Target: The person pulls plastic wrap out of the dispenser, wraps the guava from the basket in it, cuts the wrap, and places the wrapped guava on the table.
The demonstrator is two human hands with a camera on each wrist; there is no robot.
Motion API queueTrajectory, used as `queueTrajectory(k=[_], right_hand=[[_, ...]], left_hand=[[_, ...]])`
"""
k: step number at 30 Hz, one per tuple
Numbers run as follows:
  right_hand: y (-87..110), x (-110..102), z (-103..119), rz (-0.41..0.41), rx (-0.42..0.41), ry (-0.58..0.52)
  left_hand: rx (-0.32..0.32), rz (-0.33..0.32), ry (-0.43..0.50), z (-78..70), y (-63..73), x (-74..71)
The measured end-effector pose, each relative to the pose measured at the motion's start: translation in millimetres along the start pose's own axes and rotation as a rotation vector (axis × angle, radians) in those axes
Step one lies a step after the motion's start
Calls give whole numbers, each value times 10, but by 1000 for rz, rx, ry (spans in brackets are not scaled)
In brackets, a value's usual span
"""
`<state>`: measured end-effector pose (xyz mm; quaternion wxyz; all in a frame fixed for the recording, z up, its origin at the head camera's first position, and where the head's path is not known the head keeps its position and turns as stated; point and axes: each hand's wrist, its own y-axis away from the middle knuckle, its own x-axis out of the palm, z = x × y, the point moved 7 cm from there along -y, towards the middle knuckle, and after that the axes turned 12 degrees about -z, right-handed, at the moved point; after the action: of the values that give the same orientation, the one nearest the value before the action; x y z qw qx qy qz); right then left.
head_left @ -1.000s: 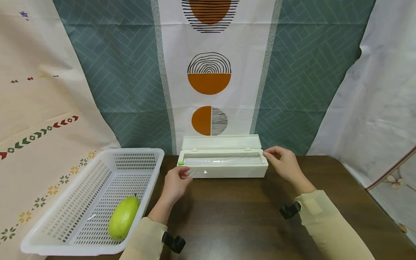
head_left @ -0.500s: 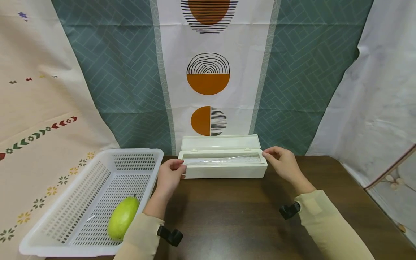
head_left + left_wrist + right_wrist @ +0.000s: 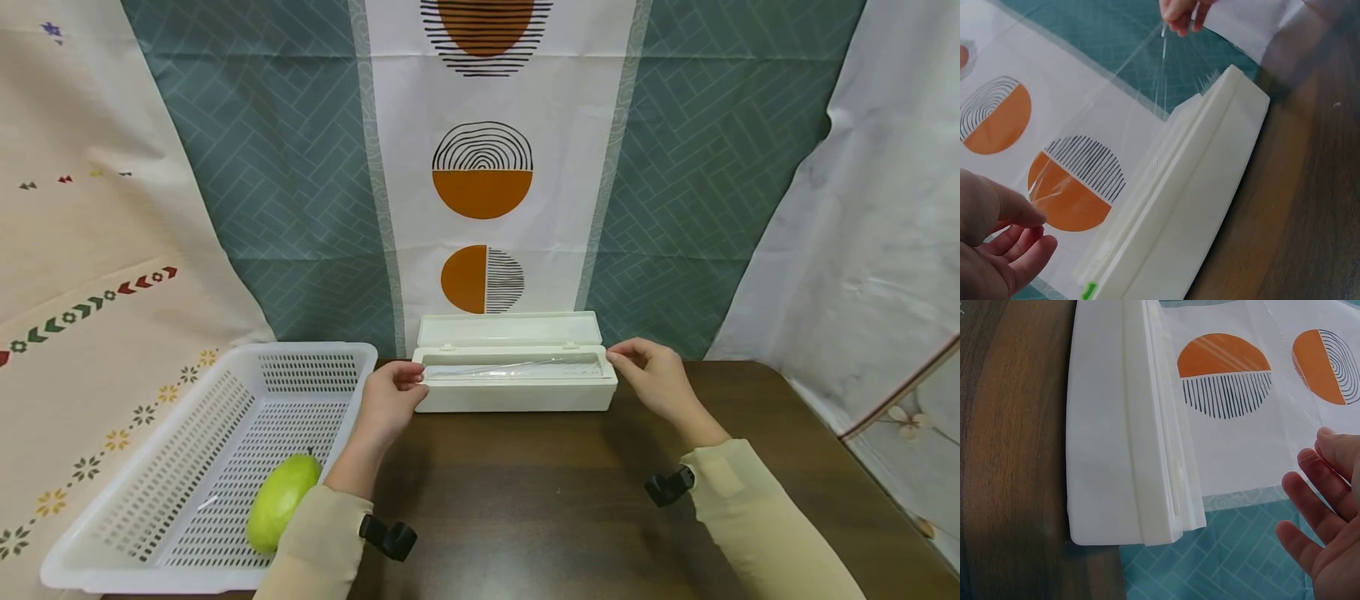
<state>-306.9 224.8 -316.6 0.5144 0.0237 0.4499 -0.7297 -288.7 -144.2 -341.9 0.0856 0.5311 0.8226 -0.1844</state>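
We find a patterned hanging cloth [image 3: 558, 192] behind the dark wooden worktop [image 3: 555, 492] and a white perforated basket [image 3: 157, 581] at the left. The left sleeve [image 3: 318, 542] lies across our sight of the basket's near right side and overlaps the edge of the fruit. In the head view, the left hand [image 3: 388, 402] conceals the dispenser's front left corner; the left wrist view shows its green slider [image 3: 1089, 290]. Being transparent, the film [image 3: 1129, 112] is hard to trace. Both the left and right hand [image 3: 654, 379] pinch it between thumb and fingers above the white dispenser [image 3: 517, 397], whose lid stands open. The basket contains one green fruit [image 3: 281, 502].
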Motion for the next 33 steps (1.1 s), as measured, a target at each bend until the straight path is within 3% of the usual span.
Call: queueTrajectory(k=[8, 21, 28, 33], right_hand=[[2, -15, 8, -4, -5, -9], [-14, -63, 29, -5, 2, -10], [-6, -64, 15, -2, 17, -16], [3, -89, 8, -18, 26, -30]], left_hand=[[66, -79, -71, -86, -35, -46], [277, -144, -177, -307, -89, -121], [357, -169, -158, -366, -70, -156], [368, -165, -144, -397, -72, -165]])
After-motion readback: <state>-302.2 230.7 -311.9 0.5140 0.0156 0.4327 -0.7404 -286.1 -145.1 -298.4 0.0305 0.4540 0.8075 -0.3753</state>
